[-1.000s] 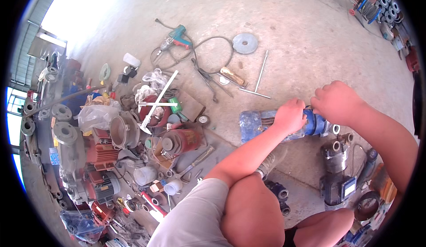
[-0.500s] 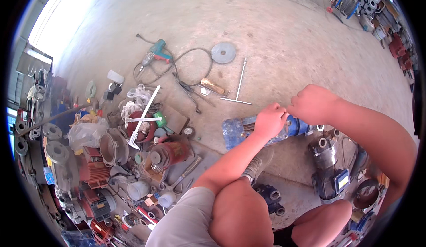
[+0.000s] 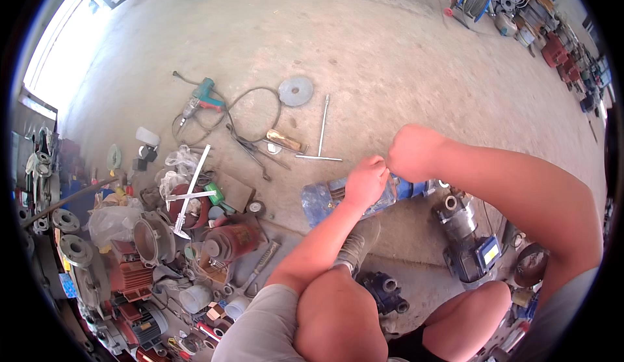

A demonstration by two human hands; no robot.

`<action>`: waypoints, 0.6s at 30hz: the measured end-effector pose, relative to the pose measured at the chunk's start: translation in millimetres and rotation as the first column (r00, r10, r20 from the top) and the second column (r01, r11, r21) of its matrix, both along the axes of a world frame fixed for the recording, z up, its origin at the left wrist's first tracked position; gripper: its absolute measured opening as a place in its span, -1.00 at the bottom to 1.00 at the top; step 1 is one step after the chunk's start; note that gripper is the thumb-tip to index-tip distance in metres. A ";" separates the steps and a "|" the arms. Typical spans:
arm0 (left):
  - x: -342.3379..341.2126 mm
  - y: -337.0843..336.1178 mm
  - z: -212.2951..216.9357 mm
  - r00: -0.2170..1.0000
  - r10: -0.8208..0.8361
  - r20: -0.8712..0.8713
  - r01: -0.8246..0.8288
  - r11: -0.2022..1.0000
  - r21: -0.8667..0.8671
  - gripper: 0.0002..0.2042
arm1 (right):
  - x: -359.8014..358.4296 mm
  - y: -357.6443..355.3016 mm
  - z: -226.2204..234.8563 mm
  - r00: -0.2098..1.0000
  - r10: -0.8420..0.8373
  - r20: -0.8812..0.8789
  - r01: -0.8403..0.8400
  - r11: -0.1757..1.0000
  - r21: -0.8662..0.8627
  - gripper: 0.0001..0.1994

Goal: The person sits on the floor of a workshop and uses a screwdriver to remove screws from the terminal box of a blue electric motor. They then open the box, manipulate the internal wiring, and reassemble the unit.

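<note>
A blue, worn motor-like machine lies on its side on the floor in front of me. Over its middle, my left hand is closed, fingertips pinched together. My right hand makes a fist just to the right and a little farther away, its knuckles against the left fingertips. Whatever the two hands grip between them is hidden by the fingers. Part of the machine's casing is covered by my left hand and forearm. A steel T-handle wrench lies beyond the machine.
Left of the wrench are a wooden-handled tool, a grey disc and a corded teal power tool. A white caliper tops crowded parts on the left. A black motor stands at right, a dark blue fitting near my knees.
The whole scene has shifted left in view, and a scooter wheel now shows at the top. Both hands stay closed together over the blue machine.
</note>
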State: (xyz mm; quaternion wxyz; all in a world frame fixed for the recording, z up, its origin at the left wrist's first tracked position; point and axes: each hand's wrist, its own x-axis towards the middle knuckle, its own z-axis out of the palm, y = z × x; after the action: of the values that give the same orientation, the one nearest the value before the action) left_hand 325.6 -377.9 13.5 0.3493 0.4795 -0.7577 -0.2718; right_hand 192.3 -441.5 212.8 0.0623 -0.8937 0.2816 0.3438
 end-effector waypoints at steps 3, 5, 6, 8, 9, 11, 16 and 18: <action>-2.6 -1.0 -2.4 1.000 -0.005 -0.005 0.005 1.000 -0.001 -0.90 | 2.4 -0.1 -0.5 0.990 -0.141 -0.031 0.140 0.990 -0.008 -0.85; -5.2 -1.4 -5.9 1.000 0.003 -0.015 -0.003 1.000 -0.005 -0.90 | 7.0 -1.9 -1.7 0.952 -0.305 -0.012 0.305 0.952 -0.026 -0.89; -6.0 -4.9 -8.0 1.000 0.012 -0.016 -0.012 1.000 -0.008 -0.90 | 9.2 -3.8 -2.6 0.922 -0.387 -0.006 0.386 0.922 -0.034 -0.89; -9.8 -3.9 -8.1 1.000 0.020 -0.023 -0.020 1.000 0.007 -0.91 | 8.5 -12.5 -8.5 0.872 -0.489 -0.017 0.489 0.872 0.003 -0.88; -9.8 -4.4 -4.2 0.999 0.025 -0.026 -0.025 1.000 0.015 -0.91 | 6.2 -12.4 -11.1 0.844 -0.536 -0.023 0.536 0.844 0.015 -0.88; -7.5 -4.4 -0.7 0.999 0.040 -0.020 -0.040 0.999 -0.012 -0.94 | 0.9 -9.1 -13.5 0.881 -0.473 0.001 0.473 0.881 -0.020 -0.87; -6.5 -0.8 -4.6 0.999 0.037 0.012 -0.035 0.995 -0.094 -0.91 | -15.2 -6.8 -12.0 0.992 0.001 0.125 0.005 0.999 -0.046 -0.79; -5.3 -2.0 3.4 1.000 0.010 0.022 -0.009 1.000 -0.030 -0.94 | -13.0 -4.4 3.2 0.995 0.094 0.035 -0.094 0.996 -0.004 -0.76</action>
State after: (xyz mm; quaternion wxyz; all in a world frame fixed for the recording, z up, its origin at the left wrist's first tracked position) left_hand 320.3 -379.9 16.8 0.3493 0.4809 -0.7632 -0.2536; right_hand 179.3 -445.9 216.0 0.0499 -0.9118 0.2387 0.3303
